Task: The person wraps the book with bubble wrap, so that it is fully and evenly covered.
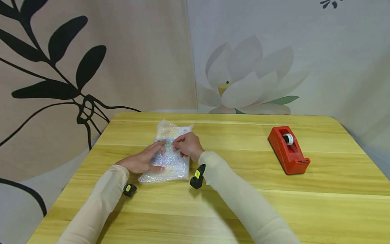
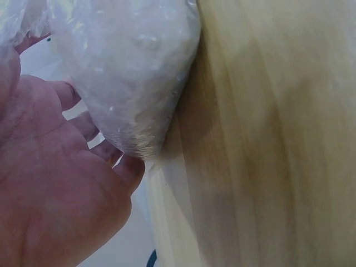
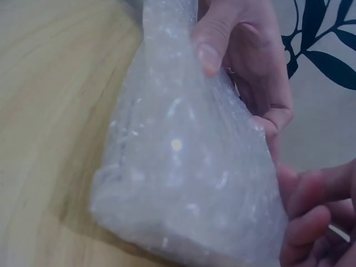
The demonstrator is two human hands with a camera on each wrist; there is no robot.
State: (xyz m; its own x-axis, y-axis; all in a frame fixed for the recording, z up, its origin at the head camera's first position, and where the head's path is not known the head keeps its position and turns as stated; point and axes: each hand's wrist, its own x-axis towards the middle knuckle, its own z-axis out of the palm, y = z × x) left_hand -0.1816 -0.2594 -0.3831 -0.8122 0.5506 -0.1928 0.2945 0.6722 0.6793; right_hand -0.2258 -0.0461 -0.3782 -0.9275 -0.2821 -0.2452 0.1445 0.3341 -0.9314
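Note:
A flat package in clear bubble wrap (image 1: 173,166) lies on the table, with blue and pale contents showing faintly through the layers. Spread over its left side, my left hand (image 1: 144,159) rests on the wrap, thumb toward the near edge and fingers farther up. In the left wrist view the palm (image 2: 61,178) faces a rounded end of the wrap. My right hand (image 1: 189,146) is at the upper middle of the package, its bent thumb and fingers pinching the bubble wrap. From the right wrist view, these fingertips (image 3: 303,222) meet the wrap's side.
To the right on the wooden table (image 1: 243,203) stands a red tape dispenser (image 1: 286,152) with a small roll (image 1: 287,139) in it. Behind the table's far edge hang printed cloths (image 1: 146,67) with leaves and a flower.

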